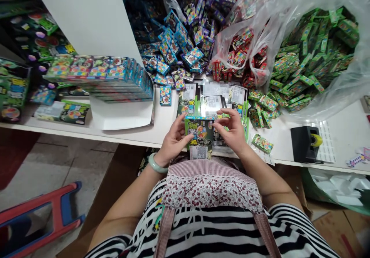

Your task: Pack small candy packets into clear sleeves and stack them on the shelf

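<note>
A small printed box (201, 133) in black and green, with a blue top edge and a white label patch low on its front, stands tilted in front of my apron. My left hand (175, 139) is closed on its left side, thumb across the front and fingers behind. At the upper right edge, the curved thumb and fingers of my right hand (232, 130) hold the box. Behind it on the table lie flat printed packages (212, 103) of similar green and black design, partly covered by my hands and the box.
Heaps of small blue packs (173, 38), purple packs (199, 13), bagged red packs (238, 56) and green packs (315, 50) fill the back. Stacked packs (115, 77) stand in a white carton (127, 115) at left. A tape dispenser (305, 144) sits right; a stool (52, 211) is below left.
</note>
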Available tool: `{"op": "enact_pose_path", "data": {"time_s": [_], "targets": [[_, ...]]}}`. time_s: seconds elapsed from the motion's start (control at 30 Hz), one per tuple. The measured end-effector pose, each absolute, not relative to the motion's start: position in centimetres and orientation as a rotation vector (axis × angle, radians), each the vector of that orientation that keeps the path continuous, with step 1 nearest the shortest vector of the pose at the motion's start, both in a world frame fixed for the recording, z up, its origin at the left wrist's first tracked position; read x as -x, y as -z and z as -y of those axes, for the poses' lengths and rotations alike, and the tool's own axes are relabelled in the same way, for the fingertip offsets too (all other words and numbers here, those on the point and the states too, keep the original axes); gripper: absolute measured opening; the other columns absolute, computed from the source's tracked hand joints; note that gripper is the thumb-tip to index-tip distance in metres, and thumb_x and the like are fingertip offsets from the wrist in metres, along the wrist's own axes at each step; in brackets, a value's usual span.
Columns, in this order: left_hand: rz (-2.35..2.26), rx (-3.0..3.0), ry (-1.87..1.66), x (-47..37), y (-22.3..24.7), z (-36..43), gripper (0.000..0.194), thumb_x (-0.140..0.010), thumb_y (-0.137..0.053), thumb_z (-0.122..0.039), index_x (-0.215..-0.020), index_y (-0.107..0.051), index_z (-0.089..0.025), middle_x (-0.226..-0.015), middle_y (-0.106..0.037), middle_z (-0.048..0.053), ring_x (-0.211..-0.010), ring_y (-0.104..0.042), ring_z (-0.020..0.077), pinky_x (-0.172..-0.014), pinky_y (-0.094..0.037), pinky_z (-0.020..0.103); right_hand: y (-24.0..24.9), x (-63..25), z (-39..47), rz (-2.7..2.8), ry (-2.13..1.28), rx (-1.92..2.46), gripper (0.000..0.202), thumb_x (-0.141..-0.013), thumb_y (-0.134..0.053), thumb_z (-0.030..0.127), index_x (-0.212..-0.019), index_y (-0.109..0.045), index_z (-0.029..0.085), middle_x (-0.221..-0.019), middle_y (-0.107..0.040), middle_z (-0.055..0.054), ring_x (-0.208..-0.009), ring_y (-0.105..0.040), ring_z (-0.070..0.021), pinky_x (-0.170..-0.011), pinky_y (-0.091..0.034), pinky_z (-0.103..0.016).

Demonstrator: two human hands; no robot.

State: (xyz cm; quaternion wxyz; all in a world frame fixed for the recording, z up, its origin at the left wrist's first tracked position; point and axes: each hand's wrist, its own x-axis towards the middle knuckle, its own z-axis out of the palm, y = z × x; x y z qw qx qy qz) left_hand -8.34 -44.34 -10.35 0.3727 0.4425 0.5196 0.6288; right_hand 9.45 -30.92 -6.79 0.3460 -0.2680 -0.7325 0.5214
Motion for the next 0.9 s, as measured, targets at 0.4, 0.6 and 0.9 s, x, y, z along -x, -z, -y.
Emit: {"op": "enact_pose_path", "data": {"time_s": [0.4, 0.6, 0.9], "targets": [[-1.545, -1.225, -1.653, 9.2, 9.2, 43.3, 0.030, -0.090, -0.068, -0.035, -0.115, -0.056, -0.024, -0.105, -0.064, 0.004, -0.094, -0.065, 0.0153, -0.078, -0.056, 0.027, 7.2, -8.4, 30.9, 2.032, -1.261, 0.640, 0.026, -0.094, -0.056, 0.029, -0.117, -0.068, 0.031, -0.110, -0.069, -0.005, -0.103, -0.066, -0.0204, -0.092, -0.055, -0.042], [-1.651, -1.161, -1.684, 8.8, 9.2, 42.9, 0.022, -0.091, -0.067, -0.038, -0.104, -0.061, -0.022, -0.095, -0.065, 0.002, -0.083, -0.063, 0.0130, -0.074, -0.053, 0.026, 7.0, -8.2, 30.6, 1.995, -1.369, 0.699, 0.013, -0.091, -0.059, 0.033, -0.093, -0.068, 0.024, -0.087, -0.069, -0.002, -0.078, -0.064, -0.0148, -0.069, -0.053, -0.031], [-1.547, -1.023, -1.914, 8.7, 7.6, 41.9, 0.013, -0.090, -0.070, -0.032, -0.097, -0.065, -0.022, -0.093, -0.075, 0.002, -0.089, -0.072, 0.0144, -0.087, -0.057, 0.032, 4.8, -7.3, 28.6, 2.059, -1.565, 0.697, 0.017, -0.084, -0.064, 0.034, -0.098, -0.062, 0.025, -0.095, -0.066, -0.003, -0.091, -0.064, -0.0170, -0.068, -0.053, -0.030]]}}
